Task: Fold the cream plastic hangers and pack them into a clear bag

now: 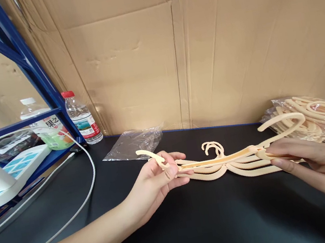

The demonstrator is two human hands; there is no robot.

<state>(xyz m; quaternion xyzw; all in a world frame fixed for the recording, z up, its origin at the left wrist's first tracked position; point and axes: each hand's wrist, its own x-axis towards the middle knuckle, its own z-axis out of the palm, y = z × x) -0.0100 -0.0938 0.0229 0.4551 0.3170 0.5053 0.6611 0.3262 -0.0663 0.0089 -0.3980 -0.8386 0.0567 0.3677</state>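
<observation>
A cream plastic clothes hanger [220, 161] is held up between both hands, its large hook pointing up at the right. My left hand [156, 177] pinches the hanger's left end, where a short curved piece sticks out to the upper left. With thumb and fingers, my right hand [317, 161] grips the part just below the hook. Behind and below the held hanger, more cream hangers [211, 175] lie together on the black table [199, 224], their hooks pointing away. The held hanger partly covers them.
Bagged hangers [315, 117] lie at the back right. An empty clear plastic bag [131, 143] rests at the back. Left are a red-capped water bottle [83, 118], a blue metal rack [37, 72], a power strip [17, 172] and a white cable [92, 171]. Cardboard [134, 68] lines the back.
</observation>
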